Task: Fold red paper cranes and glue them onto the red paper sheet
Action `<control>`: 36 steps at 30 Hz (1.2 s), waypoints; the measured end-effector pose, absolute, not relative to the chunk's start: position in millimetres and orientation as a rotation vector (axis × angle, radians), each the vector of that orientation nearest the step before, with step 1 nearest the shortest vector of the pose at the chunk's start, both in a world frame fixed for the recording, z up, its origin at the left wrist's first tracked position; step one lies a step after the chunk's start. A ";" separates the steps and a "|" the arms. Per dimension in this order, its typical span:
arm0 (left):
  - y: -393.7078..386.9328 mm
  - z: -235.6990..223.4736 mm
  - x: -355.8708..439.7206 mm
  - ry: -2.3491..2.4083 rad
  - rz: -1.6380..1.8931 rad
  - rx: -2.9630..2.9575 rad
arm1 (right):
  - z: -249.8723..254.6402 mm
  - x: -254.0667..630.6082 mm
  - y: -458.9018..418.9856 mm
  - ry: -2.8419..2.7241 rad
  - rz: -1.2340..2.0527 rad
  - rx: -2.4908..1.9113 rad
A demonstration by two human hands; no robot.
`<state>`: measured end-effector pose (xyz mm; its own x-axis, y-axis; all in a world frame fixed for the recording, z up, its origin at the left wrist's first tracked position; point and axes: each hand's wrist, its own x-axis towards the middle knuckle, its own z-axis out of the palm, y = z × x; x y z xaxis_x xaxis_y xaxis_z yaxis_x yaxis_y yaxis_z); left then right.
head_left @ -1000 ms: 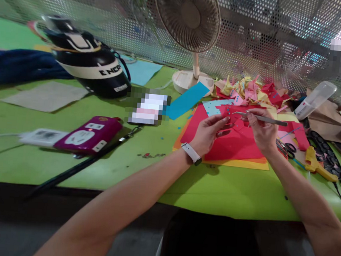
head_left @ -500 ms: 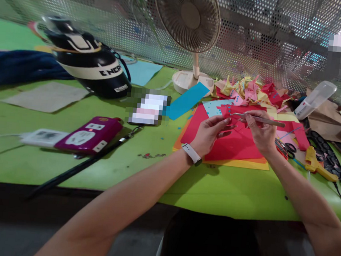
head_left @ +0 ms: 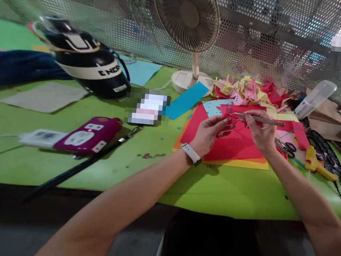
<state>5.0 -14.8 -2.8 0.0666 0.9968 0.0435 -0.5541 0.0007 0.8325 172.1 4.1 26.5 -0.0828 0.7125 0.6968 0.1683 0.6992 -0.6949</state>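
My right hand (head_left: 260,130) grips a pair of metal tweezers (head_left: 267,121), whose tips point left toward my left fingertips. My left hand (head_left: 209,133), with a pale watch band on its wrist, has thumb and forefinger pinched together close to the tweezer tips. Whatever lies in that pinch is too small to make out. Both hands hover over a stack of red paper (head_left: 235,148), with orange and yellow sheets showing at its lower edges. Behind the left fingers, a pale blue sheet (head_left: 213,108) carries several tiny blue bits.
Crumpled paper pieces (head_left: 249,91) lie behind the stack, by a fan (head_left: 189,17). Right of my hand are scissors (head_left: 291,147) and a yellow glue gun (head_left: 320,164). A blue strip (head_left: 189,100), a phone (head_left: 149,109), a purple power strip (head_left: 88,134) and a black jug (head_left: 88,68) stand left.
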 end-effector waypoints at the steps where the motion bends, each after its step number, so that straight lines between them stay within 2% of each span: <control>1: -14.9 -2.7 5.1 0.706 1.393 0.816 | 26.5 172.1 4.1 -1.624 0.524 -0.732; 36: -16.5 -1.2 5.4 0.719 1.387 0.819 | 26.5 172.4 3.4 -1.638 0.520 -0.778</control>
<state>5.4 -16.5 -1.2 0.0651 0.9973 0.0347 -0.5462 0.0065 0.8376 172.4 3.4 26.5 -0.0874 0.7314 0.6764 0.2071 0.6775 -0.7058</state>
